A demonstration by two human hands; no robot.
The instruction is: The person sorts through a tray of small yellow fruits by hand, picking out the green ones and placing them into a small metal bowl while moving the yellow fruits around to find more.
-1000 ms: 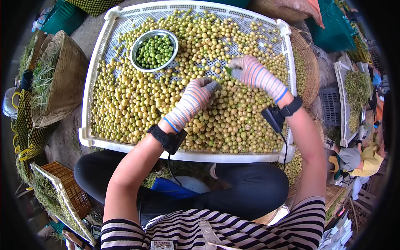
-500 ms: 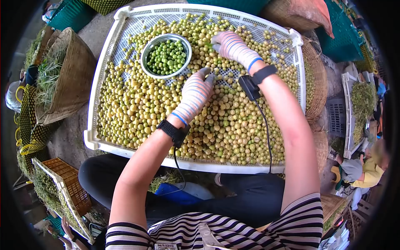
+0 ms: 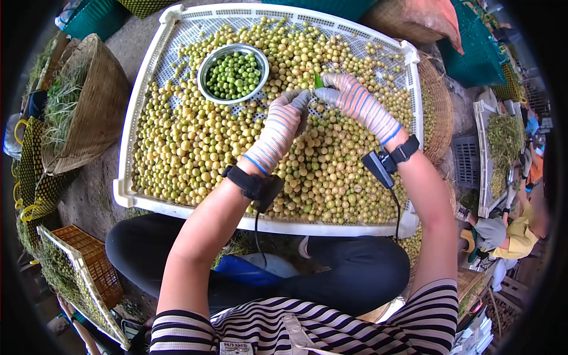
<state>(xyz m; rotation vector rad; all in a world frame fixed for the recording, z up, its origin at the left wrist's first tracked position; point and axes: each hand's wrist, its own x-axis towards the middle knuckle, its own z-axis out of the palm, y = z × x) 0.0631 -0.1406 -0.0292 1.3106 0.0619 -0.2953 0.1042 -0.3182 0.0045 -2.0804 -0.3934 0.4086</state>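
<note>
Small round yellow-green fruits (image 3: pixel 195 139) cover a white perforated plastic tray (image 3: pixel 125 139) in front of me. Among them stands a metal bowl (image 3: pixel 203 64) with greener fruits (image 3: pixel 234 76) inside. My right hand (image 3: pixel 358 106), in a striped knit glove with grey fingertips, pinches a green leaf (image 3: pixel 318 80) above the fruits. Close by on its left, my left hand (image 3: pixel 284 121), gloved alike, has its thumb and fingers drawn together. Whatever may be between the left fingertips is hidden. Both wrists wear black bands with small devices.
A woven basket (image 3: pixel 89 106) of cut greenery stands at left. Below it, another tray (image 3: pixel 77 266) leans by an orange-brown crate (image 3: pixel 100 275). At right are a wicker basket (image 3: pixel 436 112), a grey crate (image 3: pixel 466 163) and a person in yellow (image 3: pixel 515 236).
My right hand has come back toward me from the far fruits, and a leaf now shows at its fingertips. My left hand has risen slightly and its fingers have closed together.
</note>
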